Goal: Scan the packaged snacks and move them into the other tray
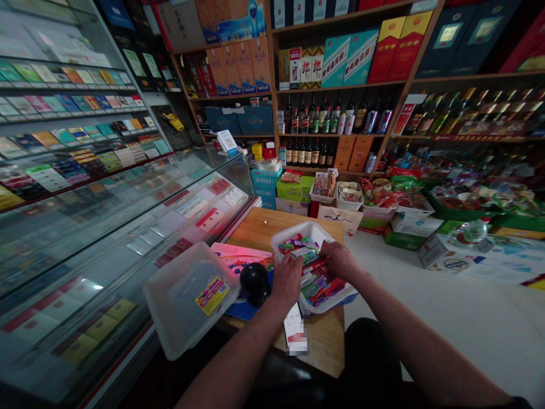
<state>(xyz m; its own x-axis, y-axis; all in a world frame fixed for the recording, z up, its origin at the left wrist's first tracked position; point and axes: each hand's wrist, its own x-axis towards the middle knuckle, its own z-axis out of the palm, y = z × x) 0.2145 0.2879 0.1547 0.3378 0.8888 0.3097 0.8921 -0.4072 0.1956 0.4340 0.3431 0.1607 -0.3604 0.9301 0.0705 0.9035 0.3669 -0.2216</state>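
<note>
A white plastic basket [324, 229] on the small wooden table [259, 222] holds many small colourful candy packs [317, 288]. My left hand [288, 279] reaches over the basket's left side, its fingers curled down beside a green pack. From the right, my right hand [340, 262] dips in with fingers drawn together among the packs, near a red stick-shaped one. What either hand grips is hidden. A phone [293, 328] with a lit screen lies below my left hand. Left of that hand stands a glossy black rounded object [254, 280].
An empty translucent tub [179, 309] with a yellow label sits tilted at the left, near pink packaging [238, 255]. The glass display counter [140, 227] runs along the left. Boxes and snack baskets [349, 194] line the floor before the bottle shelves [336, 85].
</note>
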